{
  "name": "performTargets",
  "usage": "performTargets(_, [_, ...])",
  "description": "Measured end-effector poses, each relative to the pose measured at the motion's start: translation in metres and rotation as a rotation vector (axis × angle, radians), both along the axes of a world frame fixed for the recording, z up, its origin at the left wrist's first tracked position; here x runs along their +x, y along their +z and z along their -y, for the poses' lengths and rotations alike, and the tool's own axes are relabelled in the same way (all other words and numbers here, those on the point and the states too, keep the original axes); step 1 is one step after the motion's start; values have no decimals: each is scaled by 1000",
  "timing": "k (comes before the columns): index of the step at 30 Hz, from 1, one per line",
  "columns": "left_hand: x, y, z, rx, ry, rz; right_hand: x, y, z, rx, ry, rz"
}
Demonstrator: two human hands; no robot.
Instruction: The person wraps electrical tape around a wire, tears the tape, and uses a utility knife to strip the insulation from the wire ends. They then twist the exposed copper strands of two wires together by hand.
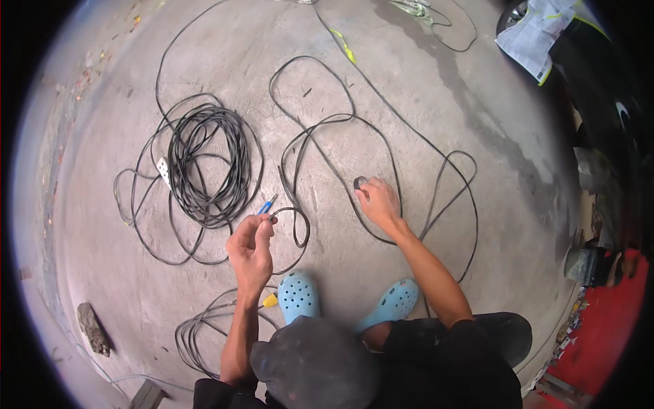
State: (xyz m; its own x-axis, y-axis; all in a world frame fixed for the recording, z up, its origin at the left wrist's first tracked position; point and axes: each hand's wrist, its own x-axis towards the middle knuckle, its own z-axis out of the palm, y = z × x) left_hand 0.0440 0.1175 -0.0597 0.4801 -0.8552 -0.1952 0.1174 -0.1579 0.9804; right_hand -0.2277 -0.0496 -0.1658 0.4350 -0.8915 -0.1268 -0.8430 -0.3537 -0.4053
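Note:
My left hand (251,251) pinches the end of a black cable (306,228), which curls in a small loop to its right. Just above those fingers a blue-handled tool (266,205) lies on the floor. Farther right, my right hand (379,202) has its fingers closed on a small dark round roll (360,183), close to the floor beside the loops of cable. A large coil of black cable (235,167) lies to the left, with a white socket strip (163,172) at its left side.
Light blue clogs (298,297) are on my feet. A yellow plug (270,300) and more coiled cable lie left of them. A stone (93,330) sits at lower left. At upper right, papers (535,37) hang by a wheel; a red surface (610,327) is at lower right.

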Motion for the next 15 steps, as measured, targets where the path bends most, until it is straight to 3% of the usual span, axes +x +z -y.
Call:
performTargets(10, [11,-2,8,46,-55,238,12,-13,9,13,1,36])
performTargets(15, [11,-7,18,55,-132,34,14,-20,10,-17,12,15])
